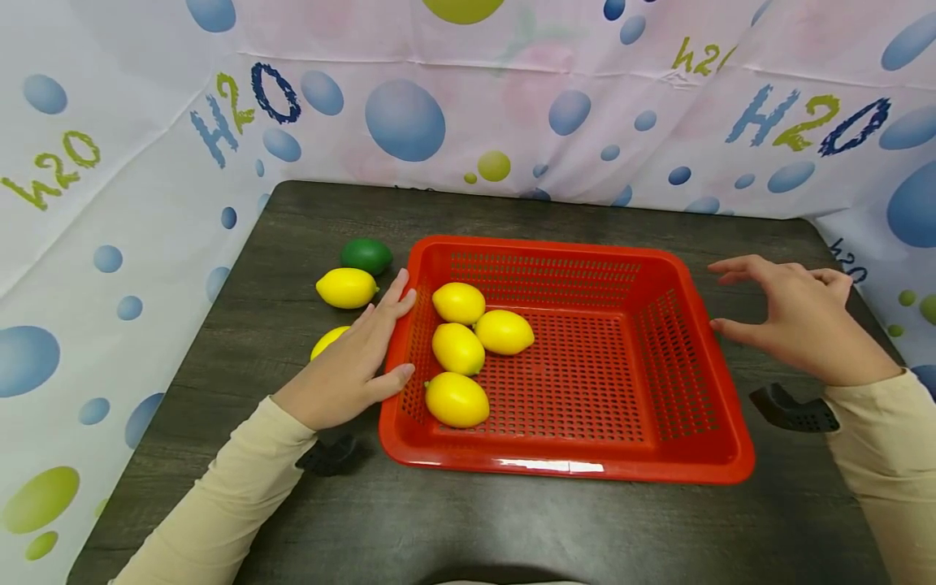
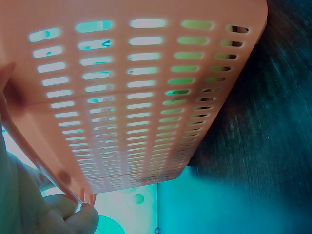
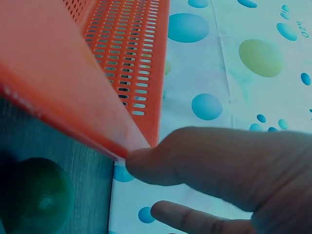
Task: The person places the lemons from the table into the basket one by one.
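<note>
- While the head view looks down into the red perforated plastic basket (image 1: 566, 374), the left wrist view shows the outside of one wall, with rows of oblong slots and yellowish patches behind some.
- Beneath the basket's edge at three o'clock, the right wrist view shows a rounded green fruit (image 3: 39, 195); the head view gives only a green sliver there.
- The basket sits mid-tabletop (image 1: 512, 528), rectangular and glossy, with a broad rolled rim; wrist views tint it orange.
- Four yellow lemons (image 1: 458, 349) lie inside it, towards nine o'clock.
- The left hand (image 1: 351, 370) lies at nine o'clock, fingers extended and thumb spread, tips touching the rim.
- The right hand (image 1: 797, 313), at three o'clock, is released, thumb and fingers apart; its thumb tip is right by the rim, contact unclear.
- Outside, towards ten o'clock, are a lime (image 1: 367, 256) and two more lemons (image 1: 347, 288), one partly hidden.
- The spotted cloth (image 1: 621, 49) reads "H2O" at eleven and one o'clock, and "h2o" at ten.
</note>
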Motion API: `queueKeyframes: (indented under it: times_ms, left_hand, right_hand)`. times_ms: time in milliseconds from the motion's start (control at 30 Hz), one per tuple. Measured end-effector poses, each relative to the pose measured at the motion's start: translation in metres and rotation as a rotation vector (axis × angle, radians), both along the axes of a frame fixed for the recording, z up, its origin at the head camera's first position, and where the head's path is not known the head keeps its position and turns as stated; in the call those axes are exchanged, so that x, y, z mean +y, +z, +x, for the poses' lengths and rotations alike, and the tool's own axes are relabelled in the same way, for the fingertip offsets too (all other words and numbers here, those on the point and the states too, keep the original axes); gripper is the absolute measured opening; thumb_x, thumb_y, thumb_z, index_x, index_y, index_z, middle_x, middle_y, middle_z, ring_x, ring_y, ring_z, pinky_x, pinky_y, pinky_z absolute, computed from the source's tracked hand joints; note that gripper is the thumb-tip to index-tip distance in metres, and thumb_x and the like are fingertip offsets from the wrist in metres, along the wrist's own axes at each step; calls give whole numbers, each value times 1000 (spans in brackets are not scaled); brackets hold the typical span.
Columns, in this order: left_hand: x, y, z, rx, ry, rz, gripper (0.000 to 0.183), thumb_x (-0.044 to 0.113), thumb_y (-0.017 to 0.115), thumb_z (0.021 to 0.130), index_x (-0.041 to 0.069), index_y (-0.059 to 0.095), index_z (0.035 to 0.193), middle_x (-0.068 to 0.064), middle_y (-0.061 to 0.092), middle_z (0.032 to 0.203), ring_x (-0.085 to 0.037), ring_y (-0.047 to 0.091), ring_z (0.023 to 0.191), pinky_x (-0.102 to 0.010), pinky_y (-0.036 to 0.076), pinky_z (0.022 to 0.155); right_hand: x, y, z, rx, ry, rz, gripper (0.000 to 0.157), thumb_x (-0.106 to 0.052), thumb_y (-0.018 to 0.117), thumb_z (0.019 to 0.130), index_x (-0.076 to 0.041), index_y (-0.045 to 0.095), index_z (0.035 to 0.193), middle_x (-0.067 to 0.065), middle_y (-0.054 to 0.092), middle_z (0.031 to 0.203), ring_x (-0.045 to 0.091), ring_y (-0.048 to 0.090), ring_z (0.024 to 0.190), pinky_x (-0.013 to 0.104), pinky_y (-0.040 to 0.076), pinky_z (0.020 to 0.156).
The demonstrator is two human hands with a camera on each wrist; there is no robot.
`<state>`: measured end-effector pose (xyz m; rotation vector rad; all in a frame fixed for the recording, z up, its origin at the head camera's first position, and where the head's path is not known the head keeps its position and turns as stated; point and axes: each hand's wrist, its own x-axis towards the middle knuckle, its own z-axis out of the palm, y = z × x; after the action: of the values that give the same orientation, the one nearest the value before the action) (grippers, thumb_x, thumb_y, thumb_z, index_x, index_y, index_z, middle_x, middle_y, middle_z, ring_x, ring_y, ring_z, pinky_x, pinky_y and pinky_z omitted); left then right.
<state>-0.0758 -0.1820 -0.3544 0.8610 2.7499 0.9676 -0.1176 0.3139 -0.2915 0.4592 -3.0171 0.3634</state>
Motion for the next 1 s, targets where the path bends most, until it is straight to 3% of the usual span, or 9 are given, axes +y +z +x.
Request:
queueKeyframes:
  times_ms: [500,733,1000]
  left_hand:
    - [1,1,0,-6,-1,-5,81,28,56,102,6,10,165,2,-11,172,-21,6,158,-57,10,125]
    - [0,1,0,-4,-2,-6,81,28,56,102,6,10,165,2,-11,172,-21,7,158,-56,10,125]
    - [0,1,0,-3,-1,-5,81,28,56,102,6,10,165,2,-11,172,-22,7,158,-57,10,125]
  right_hand:
    - [14,-13,-10,-85,-4,-29,69,-12,86,81,0,51,140,34,61,125,50,49,107,67,14,80]
    - [14,-19,-11,-99,-18,-35,69,-13,87,81,1,51,138,36,61,125,53,45,113,69,14,83]
    - [21,-29,-15,-132,-36,-48,68,-17,85,83,3,51,138,38,60,126,54,50,110,69,13,82]
